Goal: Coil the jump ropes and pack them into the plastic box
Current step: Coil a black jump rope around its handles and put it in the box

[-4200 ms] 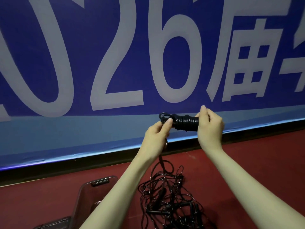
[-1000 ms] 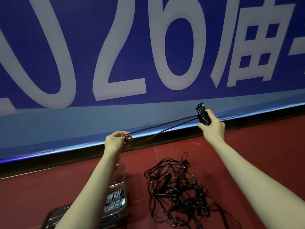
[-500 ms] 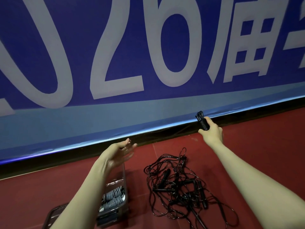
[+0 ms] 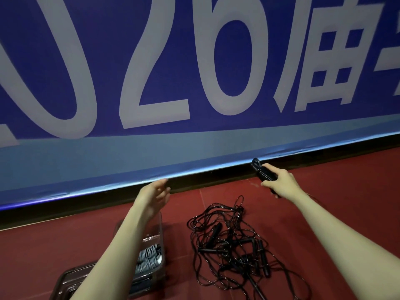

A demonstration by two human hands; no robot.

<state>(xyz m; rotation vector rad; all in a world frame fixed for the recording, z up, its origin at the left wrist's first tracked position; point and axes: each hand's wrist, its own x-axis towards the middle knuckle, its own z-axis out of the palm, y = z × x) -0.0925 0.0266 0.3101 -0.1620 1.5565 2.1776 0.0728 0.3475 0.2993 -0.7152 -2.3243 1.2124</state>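
One coiled black jump rope (image 4: 264,173) is gripped in the right hand (image 4: 281,180), the left hand (image 4: 154,195) is held open and empty, grey coils are already packed in the plastic box (image 4: 161,239), and a tangled pile (image 4: 233,247) is left on the floor.

The banner (image 4: 108,61) is deep blue with pale grey characters and a light blue band along its bottom edge. The floor (image 4: 346,191) is dark red. The tangled ropes (image 4: 233,245) are black, as is the coiled rope (image 4: 263,172). The box (image 4: 161,239) is clear, holding grey coils (image 4: 147,259).
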